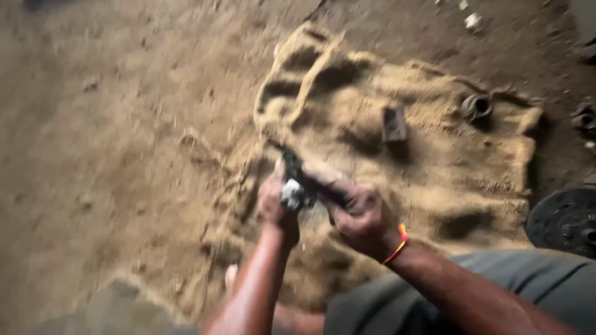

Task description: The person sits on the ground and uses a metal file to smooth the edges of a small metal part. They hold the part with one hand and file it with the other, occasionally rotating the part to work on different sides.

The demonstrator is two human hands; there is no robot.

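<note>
Both hands meet over a burlap sack (447, 167) spread on the dirt floor (112, 124). The frame is blurred by motion; fine detail cannot be read.

Left hand (273, 201): grip clenched on a small dark metal part (295, 186), held from its left side. The part is greasy black with a pale, shiny patch near the fingers.

Right hand (357, 211): grip clenched on the same part from the right, fingers wrapped over its dark end. The hand is smeared with grime. An orange-red band (399, 243) sits on the wrist.

The part is held clear of the sack, between the two hands, in front of the person's knees.

On the sack, well apart from the hands: a small dark block (394, 124) near the middle, and a round ring-shaped piece (477, 107) toward the far right edge. A dark metal disc (564, 220) lies on the floor just beside the sack's right edge. The person's grey trouser leg (496, 273) fills the lower right.
</note>
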